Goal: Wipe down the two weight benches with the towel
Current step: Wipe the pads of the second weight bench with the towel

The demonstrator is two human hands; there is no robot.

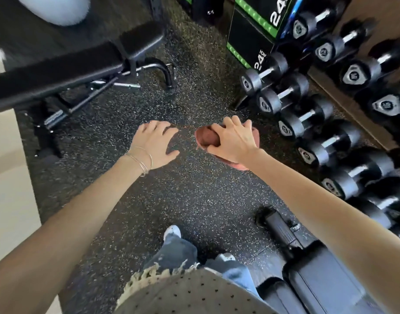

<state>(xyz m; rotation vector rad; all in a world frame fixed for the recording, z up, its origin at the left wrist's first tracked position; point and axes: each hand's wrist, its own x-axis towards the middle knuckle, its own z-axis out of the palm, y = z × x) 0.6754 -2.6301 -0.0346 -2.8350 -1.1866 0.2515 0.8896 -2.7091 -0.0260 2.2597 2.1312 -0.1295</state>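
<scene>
Rust-red towel (206, 138), wadded in one hand, held in the air between the two benches.
Curled fingers of the right hand (233, 141) clamp it into a pad, likely ready for wiping. The left hand (155, 143) is spread and holds nothing. Both arms reach forward over the floor, between the far-left bench (58, 71) and the near-right bench (326, 279).

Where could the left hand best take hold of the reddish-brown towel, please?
Probably the bunched end of the towel bulging out beside the thumb of the right hand, which grips its middle. The open left hand can come across from its own side, where that end faces it.
</scene>
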